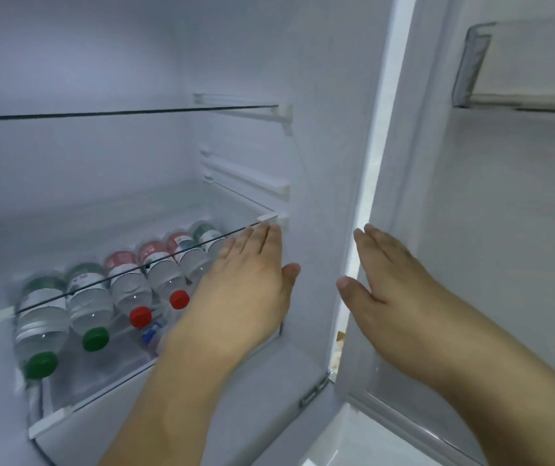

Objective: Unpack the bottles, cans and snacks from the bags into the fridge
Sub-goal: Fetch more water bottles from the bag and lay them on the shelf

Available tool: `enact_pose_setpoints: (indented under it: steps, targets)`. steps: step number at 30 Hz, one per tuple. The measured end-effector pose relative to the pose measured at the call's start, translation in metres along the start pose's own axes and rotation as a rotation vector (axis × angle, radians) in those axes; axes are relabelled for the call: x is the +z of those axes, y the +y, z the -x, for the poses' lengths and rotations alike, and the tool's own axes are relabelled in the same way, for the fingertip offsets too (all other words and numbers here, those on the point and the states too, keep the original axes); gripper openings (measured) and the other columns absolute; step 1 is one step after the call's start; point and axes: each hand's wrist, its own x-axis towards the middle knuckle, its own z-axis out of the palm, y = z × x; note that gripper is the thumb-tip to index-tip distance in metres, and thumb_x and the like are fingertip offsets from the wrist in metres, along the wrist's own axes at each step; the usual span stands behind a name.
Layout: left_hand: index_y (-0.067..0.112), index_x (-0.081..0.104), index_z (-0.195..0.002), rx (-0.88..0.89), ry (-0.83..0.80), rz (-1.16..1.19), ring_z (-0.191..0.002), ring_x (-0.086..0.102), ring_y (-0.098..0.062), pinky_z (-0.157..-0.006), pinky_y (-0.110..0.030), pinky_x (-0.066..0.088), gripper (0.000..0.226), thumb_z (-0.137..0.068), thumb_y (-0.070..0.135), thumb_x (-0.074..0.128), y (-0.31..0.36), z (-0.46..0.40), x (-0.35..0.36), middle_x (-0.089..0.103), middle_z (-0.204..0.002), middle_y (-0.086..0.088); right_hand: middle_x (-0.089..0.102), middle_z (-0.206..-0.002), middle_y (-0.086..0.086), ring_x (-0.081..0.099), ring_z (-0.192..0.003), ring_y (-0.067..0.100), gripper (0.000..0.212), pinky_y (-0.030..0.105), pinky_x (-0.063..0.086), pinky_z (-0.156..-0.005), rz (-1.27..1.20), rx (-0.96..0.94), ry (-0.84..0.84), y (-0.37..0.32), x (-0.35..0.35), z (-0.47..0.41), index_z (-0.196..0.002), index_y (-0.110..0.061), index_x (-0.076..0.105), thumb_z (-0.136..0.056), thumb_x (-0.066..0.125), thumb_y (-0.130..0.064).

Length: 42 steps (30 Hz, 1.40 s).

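White plastic lines the inside of an open fridge (168, 62), seen from a head camera looking down past two bare forearms. A clear glass upper shelf (118, 112) crosses the cabinet high up, with nothing visible on it. Lower down, a glass middle shelf (134, 267) runs from the left wall to the right wall, and beneath it a row of plastic water bottles (128, 290) lies on its side on the lowest shelf (101, 395), caps pointing toward the open front. From the left wall the caps read green (41, 364), green, red (140, 316), red, and a bottle with a blue label sits partly hidden near the shelf's right end. The left hand (252, 280) reaches in at the right end of the middle shelf, fingers straight and held together, thumb spread out to the side, holding nothing; whether the fingertips touch the glass edge cannot be told. The right hand (390, 280) is flat with straight fingers against the inner edge of the open fridge door (487, 230), thumb apart, gripping nothing. A clear door bin (471, 62) hangs near the door's top right corner.
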Motion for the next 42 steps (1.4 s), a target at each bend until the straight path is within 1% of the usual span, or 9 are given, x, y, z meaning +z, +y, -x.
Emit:
enact_pose_setpoints:
  steps: [9, 12, 15, 19, 22, 27, 33, 37, 42]
  targets:
    - [0.014, 0.003, -0.157, 0.133, -0.065, 0.039, -0.151, 0.004, -0.016, -0.120, -0.029, -0.002, 0.065, -0.104, 0.047, 0.021, 0.057, 0.004, 0.001, 0.004, -0.165, -0.003, -0.014, -0.160, -0.010, -0.011, -0.146, 0.003, 0.061, 0.012, -0.011, -0.102, 0.008, 0.100, 0.023, 0.034, -0.017, 0.031, -0.154, -0.021, -0.009, -0.104, 0.024, -0.037]
    - [0.011, 0.010, -0.156, 0.205, -0.022, 0.065, -0.151, 0.011, -0.019, -0.116, -0.026, -0.001, 0.081, -0.090, 0.057, 0.005, 0.074, 0.006, 0.002, 0.012, -0.164, -0.006, -0.010, -0.161, -0.007, -0.007, -0.147, 0.005, 0.061, 0.010, -0.008, -0.102, 0.042, 0.162, 0.053, 0.053, -0.025, 0.046, -0.154, -0.019, -0.005, -0.104, 0.025, -0.036]
    - [0.009, 0.017, -0.155, 0.298, 0.002, 0.083, -0.149, 0.019, -0.021, -0.112, -0.025, 0.000, 0.092, -0.080, 0.059, -0.003, 0.095, 0.009, 0.003, 0.021, -0.162, -0.007, -0.009, -0.162, -0.004, -0.007, -0.147, 0.008, 0.062, 0.016, -0.006, -0.110, 0.077, 0.239, 0.085, 0.071, -0.033, 0.059, -0.154, -0.017, -0.003, -0.104, 0.026, -0.036]
    - [0.019, -0.009, -0.156, 0.373, -0.064, 0.097, -0.150, -0.003, -0.010, -0.107, -0.016, -0.017, 0.075, -0.093, 0.059, -0.004, 0.127, 0.008, 0.006, -0.006, -0.164, 0.004, -0.009, -0.162, -0.002, -0.007, -0.148, 0.010, 0.064, 0.020, -0.006, -0.113, 0.101, 0.352, 0.122, 0.088, -0.038, 0.072, -0.154, -0.015, -0.004, -0.104, 0.026, -0.039]
    - [0.022, -0.016, -0.154, 0.457, -0.147, 0.125, -0.149, -0.013, -0.007, -0.113, -0.020, -0.015, 0.064, -0.103, 0.048, 0.012, 0.145, 0.005, 0.009, -0.018, -0.162, 0.007, -0.010, -0.162, -0.006, -0.008, -0.147, 0.008, 0.064, 0.018, -0.006, -0.111, 0.105, 0.417, 0.161, 0.097, -0.038, 0.082, -0.154, -0.017, -0.006, -0.103, 0.026, -0.039]
    - [0.022, -0.019, -0.153, 0.616, -0.186, 0.140, -0.148, -0.017, -0.007, -0.115, -0.021, -0.015, 0.064, -0.103, 0.046, 0.012, 0.163, -0.002, 0.015, -0.023, -0.161, 0.007, -0.015, -0.161, -0.007, -0.012, -0.147, 0.008, 0.063, 0.016, -0.007, -0.105, 0.100, 0.594, 0.184, 0.108, -0.044, 0.101, -0.154, -0.020, -0.009, -0.103, 0.023, -0.040]
    - [0.022, -0.017, -0.154, 0.735, -0.204, 0.222, -0.148, -0.017, -0.006, -0.114, -0.021, -0.016, 0.063, -0.103, 0.047, 0.012, 0.190, 0.001, 0.024, -0.021, -0.161, 0.008, -0.014, -0.161, -0.006, -0.010, -0.148, 0.011, 0.063, 0.023, -0.003, -0.114, 0.144, 0.758, 0.230, 0.117, -0.050, 0.124, -0.154, -0.019, -0.009, -0.103, 0.024, -0.039]
    - [0.021, -0.011, -0.155, 0.894, -0.102, 0.270, -0.149, -0.012, -0.008, -0.106, -0.017, -0.021, 0.082, -0.082, 0.057, -0.014, 0.212, 0.002, 0.031, -0.013, -0.164, 0.005, -0.013, -0.161, -0.003, -0.010, -0.148, 0.012, 0.064, 0.024, -0.004, -0.115, 0.156, 0.862, 0.275, 0.123, -0.055, 0.137, -0.154, -0.018, -0.008, -0.103, 0.025, -0.038]
    - [0.022, -0.010, -0.155, 1.084, -0.147, 0.330, -0.149, -0.012, -0.007, -0.103, -0.014, -0.022, 0.090, -0.073, 0.055, -0.019, 0.241, -0.005, 0.037, -0.013, -0.164, 0.006, -0.016, -0.161, -0.004, -0.012, -0.148, 0.012, 0.063, 0.022, -0.005, -0.112, 0.151, 1.018, 0.340, 0.126, -0.061, 0.157, -0.154, -0.018, -0.010, -0.104, 0.023, -0.039]
